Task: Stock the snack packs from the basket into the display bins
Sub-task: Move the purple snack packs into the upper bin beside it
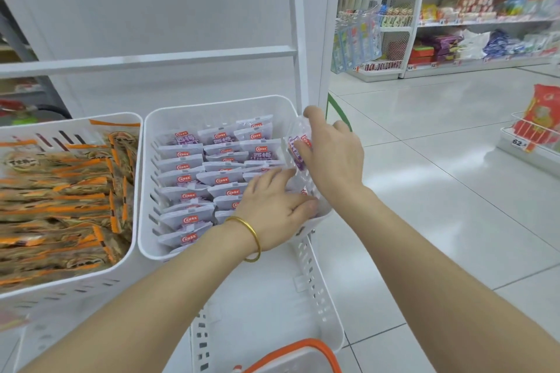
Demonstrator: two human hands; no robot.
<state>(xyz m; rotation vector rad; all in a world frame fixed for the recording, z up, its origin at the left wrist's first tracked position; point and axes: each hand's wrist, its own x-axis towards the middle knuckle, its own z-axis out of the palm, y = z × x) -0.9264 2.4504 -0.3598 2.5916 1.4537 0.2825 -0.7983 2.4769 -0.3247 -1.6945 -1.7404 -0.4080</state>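
A white display rack [194, 54] is filling most of the view and carrying two white slotted bins side by side. The left bin [69, 123] is holding orange-and-brown packs [60, 206]; the right bin [212, 107] is holding rows of purple-and-white snack packs [194, 166] standing on edge. An orange-rimmed basket [306, 344] is showing at the bottom edge, below the bins. The left hand [272, 206] is resting in the right bin's near right corner, fingers lying almost straight across the packs there, the thumb seemingly pressing toward the bin wall. The right hand [331, 157] is pinching one snack pack [295, 148] between thumb and fingers, holding it upright just inside the right bin's right wall. A gold bangle [247, 236] is sitting on the left wrist
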